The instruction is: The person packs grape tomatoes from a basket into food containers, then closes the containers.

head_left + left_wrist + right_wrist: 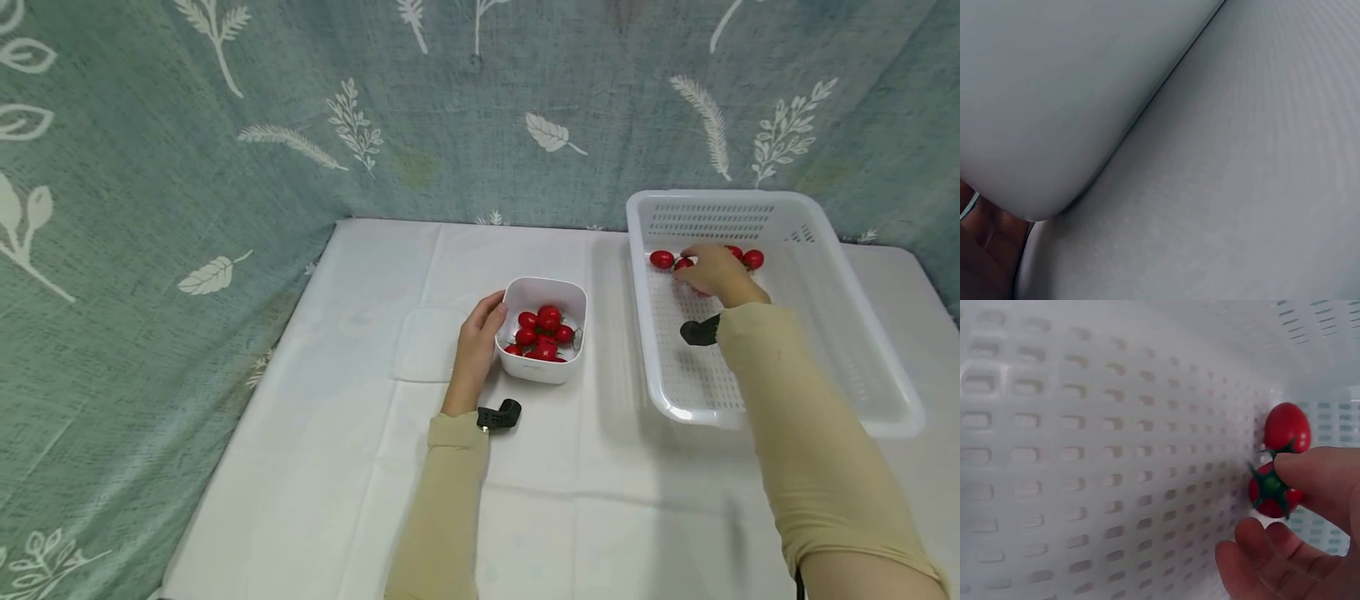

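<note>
My left hand [474, 343] holds the left side of a small white square container [542, 369], thumb near its rim. Red cherry tomatoes [545, 352] with green stems lie heaped inside it. In the left wrist view, the container's smooth wall [1054, 94] fills the upper left and part of the hand [991, 244] shows beyond its lower corner. My right hand [720, 273] reaches into a large white slotted basket [862, 325]. There its thumb and fingers pinch a cherry tomato [1266, 490] at the green calyx; another tomato [1286, 425] lies right behind.
Other cherry tomatoes [752, 259] lie toward the back of the basket. A pale, flat square lid [429, 346] lies left of the container on the white-covered table [315, 483]. A green leaf-patterned curtain [465, 142] hangs behind and at the left.
</note>
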Available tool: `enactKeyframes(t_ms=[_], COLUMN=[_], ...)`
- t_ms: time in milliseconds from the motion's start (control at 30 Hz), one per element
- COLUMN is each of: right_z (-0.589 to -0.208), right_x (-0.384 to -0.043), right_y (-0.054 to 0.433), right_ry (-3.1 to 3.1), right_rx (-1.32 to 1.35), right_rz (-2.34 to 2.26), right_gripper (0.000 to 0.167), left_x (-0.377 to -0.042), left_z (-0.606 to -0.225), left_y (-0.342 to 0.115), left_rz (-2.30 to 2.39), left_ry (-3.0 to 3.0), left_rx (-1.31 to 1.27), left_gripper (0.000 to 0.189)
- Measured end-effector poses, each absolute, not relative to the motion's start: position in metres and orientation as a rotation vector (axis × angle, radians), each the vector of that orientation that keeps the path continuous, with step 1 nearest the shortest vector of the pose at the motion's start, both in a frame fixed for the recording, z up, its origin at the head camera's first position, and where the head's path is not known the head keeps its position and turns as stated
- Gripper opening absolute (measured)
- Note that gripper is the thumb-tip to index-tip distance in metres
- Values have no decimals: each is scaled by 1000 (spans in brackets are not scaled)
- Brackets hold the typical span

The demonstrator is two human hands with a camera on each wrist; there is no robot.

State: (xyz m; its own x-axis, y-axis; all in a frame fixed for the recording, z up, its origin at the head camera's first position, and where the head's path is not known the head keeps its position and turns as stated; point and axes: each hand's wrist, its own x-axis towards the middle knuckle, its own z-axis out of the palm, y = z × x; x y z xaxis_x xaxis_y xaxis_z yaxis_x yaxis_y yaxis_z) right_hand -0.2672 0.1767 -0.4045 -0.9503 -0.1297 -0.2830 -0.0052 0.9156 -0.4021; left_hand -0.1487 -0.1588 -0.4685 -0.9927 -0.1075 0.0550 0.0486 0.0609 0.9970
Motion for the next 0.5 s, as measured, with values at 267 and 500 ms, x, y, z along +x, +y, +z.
enactKeyframes(t_ms=[267, 500], right_z=[-410, -412], right_x=[-263, -259], right_y=[181, 182], right_ry=[2753, 2764], right_rx=[-69, -16], right_rz=[-539, -501], right_gripper=[48, 40], left_x=[-136, -135], left_z=[-446, -445], left_y=[-154, -155], left_rz=[-2050, -2054], left_ry=[-2217, -2205], left_rx=[34, 28], left_gripper=[39, 39])
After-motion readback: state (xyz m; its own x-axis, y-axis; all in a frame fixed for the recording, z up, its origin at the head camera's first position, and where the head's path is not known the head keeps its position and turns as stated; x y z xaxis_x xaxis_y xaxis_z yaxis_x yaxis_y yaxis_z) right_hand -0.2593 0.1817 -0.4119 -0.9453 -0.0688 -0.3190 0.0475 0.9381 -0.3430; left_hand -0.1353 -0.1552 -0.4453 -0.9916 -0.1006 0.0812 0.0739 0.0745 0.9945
